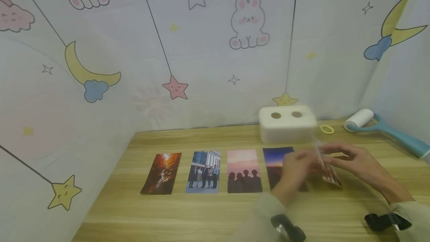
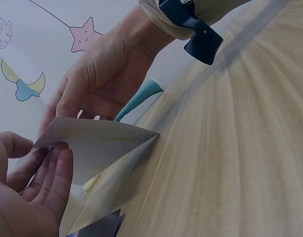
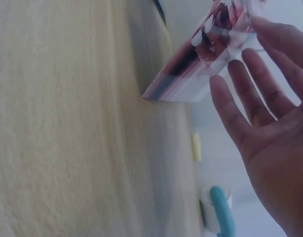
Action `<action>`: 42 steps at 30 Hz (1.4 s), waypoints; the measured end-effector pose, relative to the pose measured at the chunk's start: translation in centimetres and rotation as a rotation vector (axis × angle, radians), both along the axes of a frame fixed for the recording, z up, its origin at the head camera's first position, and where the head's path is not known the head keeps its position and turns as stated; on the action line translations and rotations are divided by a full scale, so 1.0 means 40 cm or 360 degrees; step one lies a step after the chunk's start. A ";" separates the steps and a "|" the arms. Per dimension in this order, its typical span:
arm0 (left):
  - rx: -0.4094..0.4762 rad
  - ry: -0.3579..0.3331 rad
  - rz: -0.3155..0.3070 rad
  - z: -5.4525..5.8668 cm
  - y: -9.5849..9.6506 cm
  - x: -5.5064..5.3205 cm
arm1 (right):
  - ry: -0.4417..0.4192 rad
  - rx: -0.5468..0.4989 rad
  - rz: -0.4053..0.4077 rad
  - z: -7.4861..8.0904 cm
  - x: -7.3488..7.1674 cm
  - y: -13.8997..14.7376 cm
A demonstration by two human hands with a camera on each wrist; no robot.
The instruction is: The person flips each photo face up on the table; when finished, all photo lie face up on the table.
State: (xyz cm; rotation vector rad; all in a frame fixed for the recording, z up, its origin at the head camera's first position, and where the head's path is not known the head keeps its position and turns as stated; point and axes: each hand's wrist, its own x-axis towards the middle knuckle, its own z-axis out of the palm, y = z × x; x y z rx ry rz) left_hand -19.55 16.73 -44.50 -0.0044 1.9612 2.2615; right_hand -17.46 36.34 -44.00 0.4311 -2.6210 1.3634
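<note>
My left hand (image 1: pixel 297 169) and right hand (image 1: pixel 356 163) meet at a photo print (image 1: pixel 330 176), raised and tilted above the table's right part. In the left wrist view, the print's pale back (image 2: pixel 99 143) shows, with the thumb and fingers of my left hand (image 2: pixel 35 192) at its near edge. In the right wrist view, people appear on the picture side (image 3: pixel 206 44); my right hand (image 3: pixel 275 98) holds its upper edge, other fingers spread. A sunset photo (image 1: pixel 277 160) lies partly hidden under my left hand. Motion blurs the hands in the head view.
Leftward in a row lie a pink-sky photo (image 1: pixel 244 171), a group photo (image 1: pixel 203 171) and an autumn photo (image 1: pixel 161 174). Behind stand a white box (image 1: pixel 285 128) with two round holes, a yellow ring (image 1: pixel 327 129) and a blue-handled lint roller (image 1: pixel 386 126).
</note>
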 end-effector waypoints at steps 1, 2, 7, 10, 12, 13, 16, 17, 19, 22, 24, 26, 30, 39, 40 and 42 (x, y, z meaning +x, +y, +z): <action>-0.0011 -0.0004 0.0004 0.001 0.000 0.000 | -0.0002 -0.0001 -0.0003 0.000 -0.001 0.000; -0.0032 0.0002 0.0016 0.002 0.001 -0.001 | -0.0010 -0.0006 -0.0011 -0.001 -0.001 0.001; -0.0090 0.0014 0.0060 0.001 0.000 -0.003 | -0.0015 0.0021 -0.0087 -0.005 -0.007 0.011; -0.0069 0.0013 0.0094 -0.002 -0.002 -0.006 | -0.0008 0.0064 -0.0166 -0.011 -0.011 0.020; -0.0012 -0.0002 0.0105 -0.004 -0.004 -0.007 | -0.0008 0.0108 -0.0223 -0.015 -0.014 0.027; 0.0020 -0.0012 0.0106 -0.005 -0.003 -0.008 | -0.0012 0.0134 -0.0253 -0.017 -0.014 0.029; 0.0091 -0.0044 0.0118 -0.007 -0.003 -0.011 | -0.0034 0.0208 -0.0336 -0.020 -0.015 0.038; 0.0104 -0.0055 0.0121 -0.008 -0.003 -0.011 | -0.0054 0.0218 -0.0359 -0.021 -0.015 0.041; 0.0132 -0.0074 0.0120 -0.010 -0.003 -0.012 | -0.0088 0.0223 -0.0394 -0.022 -0.014 0.046; 0.0177 -0.0089 0.0105 -0.013 -0.004 -0.012 | -0.0142 0.0203 -0.0417 -0.021 -0.012 0.052; 0.0196 -0.0094 0.0097 -0.016 -0.005 -0.013 | -0.0186 0.0188 -0.0424 -0.021 -0.012 0.055; 0.0210 -0.0101 0.0090 -0.019 -0.005 -0.014 | -0.0229 0.0192 -0.0429 -0.020 -0.012 0.057; 0.0196 -0.0099 0.0092 -0.024 -0.005 -0.017 | -0.0269 0.0209 -0.0434 -0.017 -0.011 0.059; 0.0086 -0.0028 0.0119 -0.044 0.002 -0.026 | -0.0286 0.0307 -0.0434 -0.013 -0.015 0.068; 0.0077 -0.0019 0.0118 -0.046 0.002 -0.026 | -0.0297 0.0316 -0.0433 -0.013 -0.015 0.069; 0.0033 0.0007 0.0116 -0.046 -0.002 -0.024 | -0.0291 0.0323 -0.0431 -0.013 -0.014 0.071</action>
